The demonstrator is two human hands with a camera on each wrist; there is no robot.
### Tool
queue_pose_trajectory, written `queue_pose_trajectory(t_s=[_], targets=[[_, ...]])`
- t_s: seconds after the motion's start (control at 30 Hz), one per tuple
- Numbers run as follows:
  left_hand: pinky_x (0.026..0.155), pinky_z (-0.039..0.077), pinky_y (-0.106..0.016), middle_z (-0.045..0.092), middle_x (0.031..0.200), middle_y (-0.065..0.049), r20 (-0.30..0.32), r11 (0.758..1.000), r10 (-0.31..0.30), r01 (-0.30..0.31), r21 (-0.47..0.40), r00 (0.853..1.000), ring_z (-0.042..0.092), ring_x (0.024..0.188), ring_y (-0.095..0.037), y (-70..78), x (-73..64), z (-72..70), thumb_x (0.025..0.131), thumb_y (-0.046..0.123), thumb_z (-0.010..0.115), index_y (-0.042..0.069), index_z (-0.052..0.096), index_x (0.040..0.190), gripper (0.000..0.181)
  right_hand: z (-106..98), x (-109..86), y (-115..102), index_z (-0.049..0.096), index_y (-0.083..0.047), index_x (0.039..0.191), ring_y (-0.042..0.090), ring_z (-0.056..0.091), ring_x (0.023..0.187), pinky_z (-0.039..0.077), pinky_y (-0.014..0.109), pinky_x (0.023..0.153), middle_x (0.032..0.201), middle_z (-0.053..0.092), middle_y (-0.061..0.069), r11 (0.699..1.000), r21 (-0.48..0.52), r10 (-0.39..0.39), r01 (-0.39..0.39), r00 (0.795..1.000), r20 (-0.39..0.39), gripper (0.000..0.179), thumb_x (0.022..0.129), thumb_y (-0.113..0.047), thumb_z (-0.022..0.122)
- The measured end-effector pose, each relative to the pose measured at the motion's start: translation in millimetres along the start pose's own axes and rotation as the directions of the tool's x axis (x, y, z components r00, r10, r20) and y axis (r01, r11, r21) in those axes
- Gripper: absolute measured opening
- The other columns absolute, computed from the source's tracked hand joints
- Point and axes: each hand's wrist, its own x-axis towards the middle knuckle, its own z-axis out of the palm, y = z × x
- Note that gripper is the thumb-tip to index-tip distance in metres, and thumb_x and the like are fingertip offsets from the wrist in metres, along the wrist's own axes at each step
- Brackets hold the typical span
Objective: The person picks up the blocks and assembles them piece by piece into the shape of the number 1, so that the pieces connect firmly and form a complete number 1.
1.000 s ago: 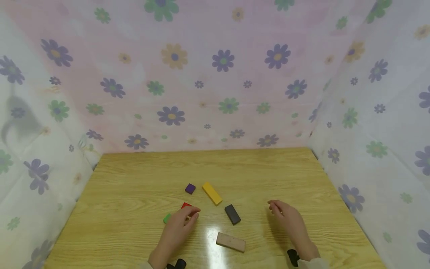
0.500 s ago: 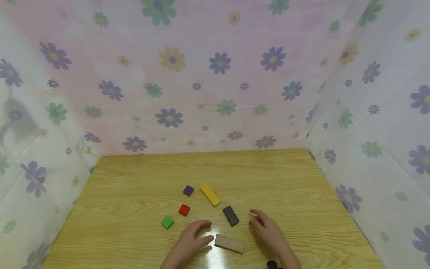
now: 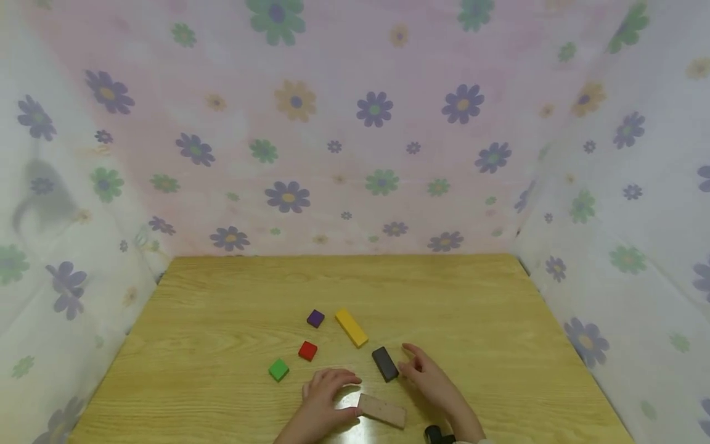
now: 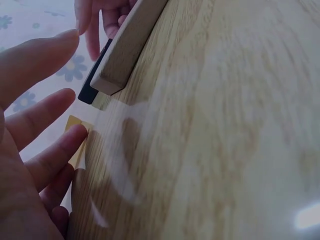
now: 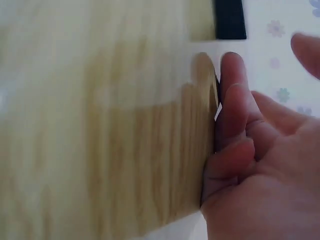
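Note:
A pale wooden block [image 3: 381, 411] lies flat near the front of the table. My left hand [image 3: 324, 404] is spread at its left end, thumb close to the block's corner; whether they touch is hard to tell. In the left wrist view, a gap separates the fingers [image 4: 55, 110] from the wooden block [image 4: 122, 55]. Just right of the black block [image 3: 385, 364], my right hand [image 3: 435, 385] hovers low with nothing in it. The right wrist view has its loosely bent fingers [image 5: 235, 112] at the tabletop, short of the black block [image 5: 230, 19].
Beyond the hands lie a yellow block [image 3: 352, 328], a purple piece [image 3: 315, 319], a red piece [image 3: 307, 351] and a green piece [image 3: 279, 370]. Flowered curtains [image 3: 344, 123] enclose the wooden table [image 3: 222, 296] at the back and sides.
My left hand has come from beside the red and green pieces, forward and right to the wooden block, its fingers spreading. My right hand has moved left to the black block. The blocks stay put.

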Motion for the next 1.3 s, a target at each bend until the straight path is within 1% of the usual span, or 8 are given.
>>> queue_pose_trajectory(t_s=[0.13, 0.37, 0.6, 0.77, 0.87, 1.03, 1.17, 1.3], targets=[[0.078, 0.020, -0.046, 0.043, 0.125, 0.008, 0.029, 0.999, 0.011, -0.012, 0.051, 1.000, 0.029, 0.114, -0.022, 0.8, -1.2, 3.6, 0.072, 0.053, 0.064, 0.035, 0.056, 0.112, 0.045, 3, 0.3, 0, 0.031, -0.004, 0.135, 0.014, 0.043, 0.068, 0.037, 0.024, 0.053, 0.086, 0.047, 0.006, 0.999, 0.035, -0.009, 0.008, 1.000, 0.030, 0.059, 0.089, -0.032, 0.053], [0.079, 0.019, -0.053, 0.036, 0.130, 0.006, 0.038, 0.989, -0.022, 0.017, 0.146, 0.999, 0.026, 0.115, -0.027, 2.0, -1.2, 5.9, 0.071, 0.047, 0.067, 0.041, 0.057, 0.105, 0.036, 11, 11.4, -10, 0.034, -0.003, 0.134, 0.013, 0.044, 0.063, 0.036, 0.023, 0.052, 0.080, 0.051, 0.003, 0.997, -0.026, -0.070, 0.071, 0.997, 0.038, 0.061, 0.086, -0.033, 0.057], [0.078, 0.022, -0.049, 0.036, 0.128, 0.009, -0.019, 0.968, -0.048, 0.051, 0.245, 0.999, 0.027, 0.114, -0.025, -2.8, -1.6, 3.9, 0.069, 0.044, 0.070, 0.047, 0.056, 0.093, 0.029, 22, 20.9, -17, 0.043, -0.007, 0.129, 0.010, 0.044, 0.055, 0.035, 0.023, 0.048, 0.070, 0.051, -0.002, 0.982, -0.151, -0.113, 0.115, 0.993, 0.020, 0.056, 0.084, -0.035, 0.060], [0.080, 0.021, -0.055, 0.036, 0.128, 0.008, 0.020, 0.967, -0.072, 0.065, 0.245, 0.997, 0.026, 0.116, -0.028, -2.5, -3.5, 1.3, 0.067, 0.048, 0.070, 0.046, 0.054, 0.090, 0.028, 30, 20.8, -19, 0.046, -0.010, 0.124, 0.010, 0.041, 0.050, 0.033, 0.024, 0.044, 0.066, 0.048, -0.004, 0.959, -0.269, -0.086, 0.088, 0.996, 0.018, 0.057, 0.081, -0.044, 0.060], [0.083, 0.018, -0.059, 0.034, 0.130, 0.006, 0.044, 0.966, -0.035, 0.023, 0.258, 0.998, 0.023, 0.120, -0.031, -0.5, -2.2, 2.6, 0.068, 0.050, 0.069, 0.045, 0.054, 0.093, 0.030, 31, 20.2, -22, 0.048, -0.010, 0.116, 0.011, 0.042, 0.051, 0.033, 0.026, 0.045, 0.067, 0.048, -0.003, 0.943, -0.327, -0.075, 0.070, 0.997, -0.001, 0.054, 0.079, -0.049, 0.059], [0.091, 0.003, -0.061, 0.033, 0.135, 0.002, 0.056, 0.964, 0.080, -0.092, 0.251, 0.995, 0.016, 0.127, -0.034, 1.9, 4.3, 6.2, 0.068, 0.046, 0.070, 0.044, 0.055, 0.096, 0.032, 31, 22.0, -28, 0.047, -0.011, 0.107, 0.013, 0.046, 0.056, 0.034, 0.029, 0.048, 0.072, 0.053, 0.000, 0.909, -0.416, -0.047, 0.031, 0.998, -0.028, 0.054, 0.076, -0.053, 0.060], [0.091, -0.003, -0.062, 0.033, 0.135, 0.003, 0.081, 0.974, 0.100, -0.114, 0.194, 0.992, 0.014, 0.128, -0.034, 1.2, 6.8, 7.3, 0.069, 0.046, 0.069, 0.043, 0.057, 0.092, 0.026, 34, 22.7, -31, 0.045, -0.011, 0.104, 0.015, 0.048, 0.058, 0.036, 0.031, 0.050, 0.075, 0.057, 0.003, 0.888, -0.460, -0.007, -0.016, 0.999, -0.048, 0.047, 0.074, -0.044, 0.063], [0.091, -0.003, -0.060, 0.033, 0.135, 0.004, 0.086, 0.980, 0.095, -0.108, 0.166, 0.992, 0.014, 0.129, -0.033, -3.9, 6.2, 8.1, 0.069, 0.046, 0.068, 0.040, 0.057, 0.089, 0.024, 37, 23.0, -33, 0.044, -0.009, 0.104, 0.017, 0.048, 0.058, 0.036, 0.032, 0.050, 0.076, 0.058, 0.005, 0.890, -0.453, 0.012, -0.046, 0.997, -0.078, 0.044, 0.070, -0.033, 0.061]])
